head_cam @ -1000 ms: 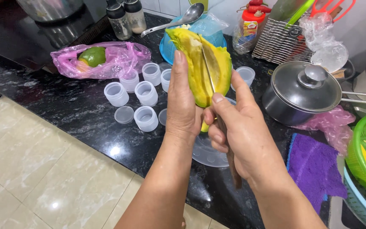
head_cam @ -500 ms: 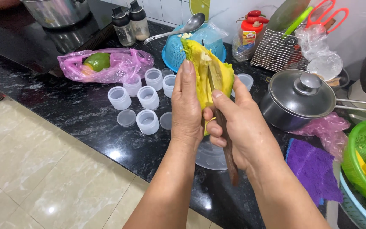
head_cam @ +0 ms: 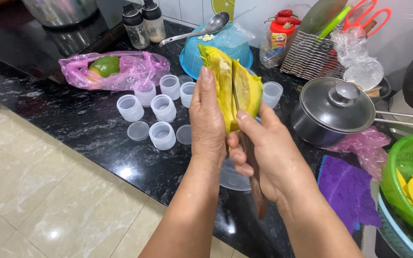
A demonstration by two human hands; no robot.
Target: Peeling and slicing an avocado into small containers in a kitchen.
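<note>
My left hand (head_cam: 207, 125) holds a peeled yellow mango (head_cam: 225, 81) upright above the black counter. My right hand (head_cam: 264, 155) grips a knife by its brown wooden handle (head_cam: 255, 188); the blade runs up into a lengthwise cut in the mango. The fruit is split into two yellow slabs with some green skin on the right edge. A clear bowl (head_cam: 233, 176) sits on the counter right under my hands.
Several small clear plastic cups (head_cam: 162, 107) and lids stand left of the hands. A pink bag with a green mango (head_cam: 106, 67) lies behind them. A grey lidded pot (head_cam: 333, 110), purple cloth (head_cam: 347, 188), green basket of mango slices (head_cam: 412, 184) and blue colander (head_cam: 216, 52) surround.
The mango and both hands have stayed together while the view shifted slightly. The knife blade sits deeper in the cut, and the two mango halves have spread a little apart.
</note>
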